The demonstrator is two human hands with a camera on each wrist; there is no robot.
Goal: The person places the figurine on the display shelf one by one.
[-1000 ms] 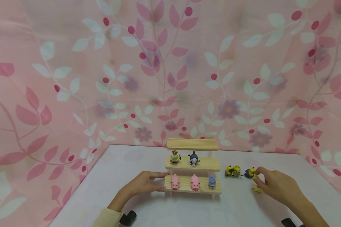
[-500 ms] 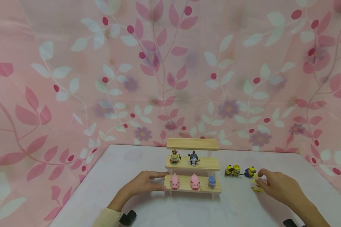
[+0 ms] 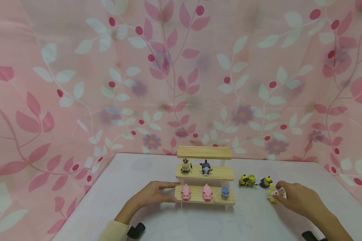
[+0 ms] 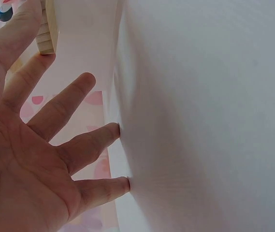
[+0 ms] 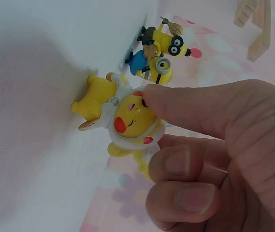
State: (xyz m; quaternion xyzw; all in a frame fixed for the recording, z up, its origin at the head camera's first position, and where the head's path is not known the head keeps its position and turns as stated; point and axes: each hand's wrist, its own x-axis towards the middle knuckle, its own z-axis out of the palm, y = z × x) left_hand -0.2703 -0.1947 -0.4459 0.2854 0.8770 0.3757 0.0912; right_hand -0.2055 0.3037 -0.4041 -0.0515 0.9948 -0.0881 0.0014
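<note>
Noted behind the left fingers: a cream sleeve (image 3: 111, 231) and a black wrist device (image 3: 136, 231). Recorded next the left hand (image 3: 152, 194), with digits spread and nearly straight, with thumb and forefinger against the left end of the lowest plank of the wooden stand (image 3: 196, 195), and with the lowest fingertips down at the white tabletop (image 3: 166, 222). To the right of the left fingertips, on that plank, logged in order: first pink pig (image 3: 185, 193), second pink pig (image 3: 207, 193), blue-topped figure (image 3: 225, 192), this last farthest from the left thumb. Above the left forefinger and rightward, on the middle plank, logged a crowned yellow figure (image 3: 185, 166) and a dark-haired figure (image 3: 205, 168); higher yet, the top plank (image 3: 204, 152). Between both hands, clear of all fingers, a close pair of yellow figures (image 3: 250, 180). Near the right fingertips, just to their left, found a dark-blue-and-yellow figure (image 3: 265, 182). At the right fingertips, found a yellow-and-white figure (image 5: 127, 111), pinched, with thumb on the hooded, red-cheeked face and forefinger behind. Cannot tell touching from barely apart for its yellow lower part and the tabletop. Closing the row, recorded the right hand (image 3: 300, 198), with other visible fingers curled beside the pinch, and behind them a second black wrist device (image 3: 310, 236).
</note>
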